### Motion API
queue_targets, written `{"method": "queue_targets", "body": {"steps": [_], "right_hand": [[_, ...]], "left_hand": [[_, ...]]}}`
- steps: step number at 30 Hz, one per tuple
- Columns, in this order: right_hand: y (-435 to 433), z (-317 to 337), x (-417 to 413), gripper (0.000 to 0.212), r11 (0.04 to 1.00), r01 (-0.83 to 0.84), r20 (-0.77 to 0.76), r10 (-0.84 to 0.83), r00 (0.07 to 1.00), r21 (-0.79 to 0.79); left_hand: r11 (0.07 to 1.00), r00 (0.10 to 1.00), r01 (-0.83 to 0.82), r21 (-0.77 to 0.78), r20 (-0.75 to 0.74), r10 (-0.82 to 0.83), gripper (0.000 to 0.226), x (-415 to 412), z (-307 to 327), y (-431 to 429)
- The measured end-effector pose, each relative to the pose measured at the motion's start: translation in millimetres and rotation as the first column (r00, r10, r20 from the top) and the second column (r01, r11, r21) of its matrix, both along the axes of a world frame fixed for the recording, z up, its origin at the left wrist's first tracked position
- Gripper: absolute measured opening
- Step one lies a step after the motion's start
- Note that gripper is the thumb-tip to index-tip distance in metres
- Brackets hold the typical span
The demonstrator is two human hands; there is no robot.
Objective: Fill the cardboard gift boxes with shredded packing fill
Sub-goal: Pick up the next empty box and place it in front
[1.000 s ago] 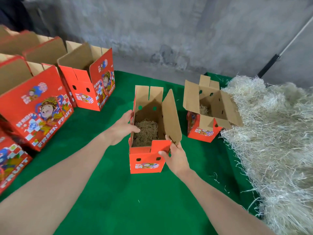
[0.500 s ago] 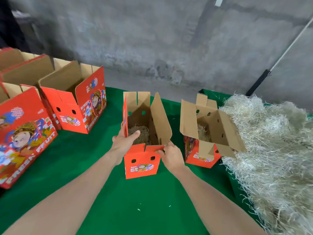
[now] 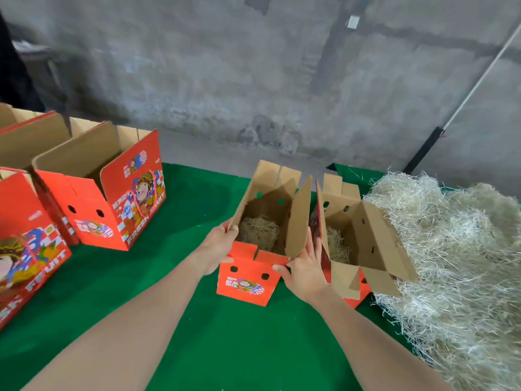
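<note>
Green cloth [image 3: 225, 348] below; our left hand [image 3: 217, 246] grips the box [image 3: 242, 289] wall, right hand [image 3: 306, 268] presses flat; we judge it light, bendy.

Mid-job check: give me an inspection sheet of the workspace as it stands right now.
Surface: green cloth over the table.
Job's things: small red box in hand, fill in its bottom; second box close on its right, some fill inside too; larger red boxes open at left; fill pile at right.
Clutter: loose strands on the cloth beside the pile.
Hands: left hand grips the small red box's left wall; right hand presses flat on its right side.
Cables: nothing seen.
Surroundings: concrete wall; pole leaning on it.
</note>
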State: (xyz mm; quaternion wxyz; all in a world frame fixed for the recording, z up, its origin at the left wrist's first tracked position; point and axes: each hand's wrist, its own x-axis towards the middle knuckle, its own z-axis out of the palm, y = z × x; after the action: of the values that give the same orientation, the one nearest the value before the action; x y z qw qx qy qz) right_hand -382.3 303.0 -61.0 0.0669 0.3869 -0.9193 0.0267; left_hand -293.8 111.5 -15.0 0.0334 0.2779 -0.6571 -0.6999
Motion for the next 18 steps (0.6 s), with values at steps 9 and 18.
{"method": "queue_targets", "body": {"steps": [9,18], "right_hand": [[70.5,8.5,-19.3,0.056,0.922,0.370,0.028,-0.376,0.926,0.115],[24.0,9.0,33.5,0.078,0.934,-0.088,-0.342,-0.038,0.939,-0.347]], "left_hand": [[0.888,0.977,-0.138,-0.440,-0.209,0.049,0.048,-23.5,-16.1,79.9],[0.937,0.976,0.201,-0.284,-0.022,-0.216,0.038,-15.8,-12.5,69.0]]}}
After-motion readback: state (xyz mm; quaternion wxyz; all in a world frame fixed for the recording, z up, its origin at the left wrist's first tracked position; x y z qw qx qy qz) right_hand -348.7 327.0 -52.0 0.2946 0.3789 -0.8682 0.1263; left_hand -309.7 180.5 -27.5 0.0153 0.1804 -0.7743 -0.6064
